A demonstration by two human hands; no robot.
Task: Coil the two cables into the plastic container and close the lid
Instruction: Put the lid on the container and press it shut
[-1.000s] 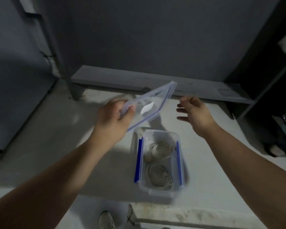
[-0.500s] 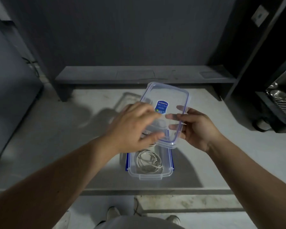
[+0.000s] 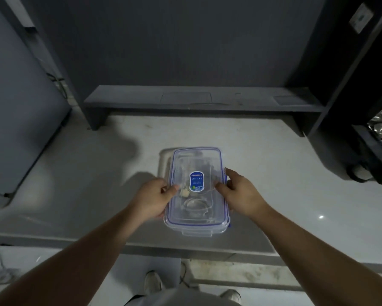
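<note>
Grey counter (image 3: 75,195), dark wall (image 3: 185,40) (dimly lit), low shelf (image 3: 203,102).

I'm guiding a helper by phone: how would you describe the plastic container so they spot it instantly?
Find the pale grey countertop in front of the dark shelf. Near its front edge, held between the person's left hand and right hand, sits a clear rectangular plastic container. Only it wears a blue-rimmed clear lid with an oval blue sticker.

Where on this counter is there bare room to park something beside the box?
Bare counter runs left of the container to the grey panel, and right of it toward the dark appliance. Also behind it, up to the shelf. Crowded: the long sides, gripped by left hand and right hand.
</note>
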